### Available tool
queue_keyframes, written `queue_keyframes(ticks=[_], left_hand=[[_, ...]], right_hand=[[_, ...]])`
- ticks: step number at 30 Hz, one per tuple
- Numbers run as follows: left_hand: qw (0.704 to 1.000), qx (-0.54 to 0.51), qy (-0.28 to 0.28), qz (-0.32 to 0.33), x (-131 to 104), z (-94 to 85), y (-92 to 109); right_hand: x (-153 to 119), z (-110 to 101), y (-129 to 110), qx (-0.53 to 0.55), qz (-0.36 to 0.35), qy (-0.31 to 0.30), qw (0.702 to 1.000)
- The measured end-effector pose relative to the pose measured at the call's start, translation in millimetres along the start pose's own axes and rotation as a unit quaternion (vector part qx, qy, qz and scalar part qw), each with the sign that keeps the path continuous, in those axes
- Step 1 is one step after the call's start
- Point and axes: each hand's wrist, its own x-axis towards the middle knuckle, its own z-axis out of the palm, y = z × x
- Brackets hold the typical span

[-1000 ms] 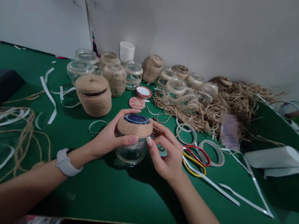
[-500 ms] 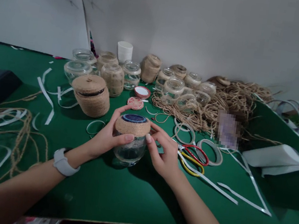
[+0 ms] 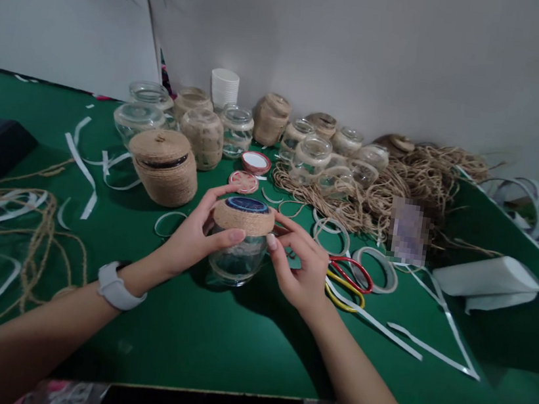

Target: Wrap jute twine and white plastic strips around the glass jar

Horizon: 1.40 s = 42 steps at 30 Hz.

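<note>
A glass jar (image 3: 238, 261) stands upright on the green table (image 3: 190, 350), in front of me. Jute twine (image 3: 251, 222) is wound around its upper part, and a dark blue lid top (image 3: 246, 205) shows above the twine. My left hand (image 3: 201, 229) wraps the jar's left side, its thumb across the front below the twine. On the right, my right hand (image 3: 298, 262) has its fingers at the twine's edge, thumb and fingertips pressed against the jar. The far fingertips of both hands are partly hidden behind the jar.
Scissors (image 3: 351, 284) with red and yellow handles lie right of my right hand, near tape rolls (image 3: 374, 270). A twine-covered jar (image 3: 167, 172) stands at left. Behind are several glass jars (image 3: 311, 158), a twine heap (image 3: 401, 180) and stacked white cups (image 3: 224, 90).
The view has tilted slightly, so most things sit a little higher. Both hands keep their hold on the jar; the jar appears turned or shifted very slightly.
</note>
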Motion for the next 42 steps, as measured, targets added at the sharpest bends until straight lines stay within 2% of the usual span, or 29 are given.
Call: queue_keyframes(ticks=[5, 16, 20, 24, 34, 38, 42], left_hand=[[1.0, 0.003, -0.006, -0.014, -0.4, 1.1, 0.9], [0.997, 0.062, 0.008, 0.044, -5.9, 6.5, -1.5], [0.997, 0.044, 0.021, 0.052, -6.9, 8.8, 0.7], [0.999, 0.032, 0.028, 0.029, -5.5, 7.9, 0.5], [0.999, -0.002, 0.003, -0.045, -7.8, 7.9, 2.6], [0.998, -0.011, -0.012, -0.054, -9.7, 9.4, 4.2], [0.999, -0.012, 0.008, -0.042, -11.5, 13.1, 3.1]], right_hand=[[-0.3, -1.0, 0.1, -0.006, -0.012, 0.005, 1.0], [-2.9, -1.8, -1.0, 0.023, -0.012, -0.019, 0.999], [-3.8, 0.3, -4.7, 0.043, -0.007, -0.025, 0.999], [-4.4, 1.9, -5.4, 0.06, 0.008, -0.023, 0.998], [-3.5, -0.5, -2.5, 0.072, 0.044, -0.029, 0.996], [-3.7, -0.5, -3.7, 0.072, 0.06, -0.052, 0.994], [-5.0, -1.4, -3.8, 0.069, 0.038, -0.049, 0.996]])
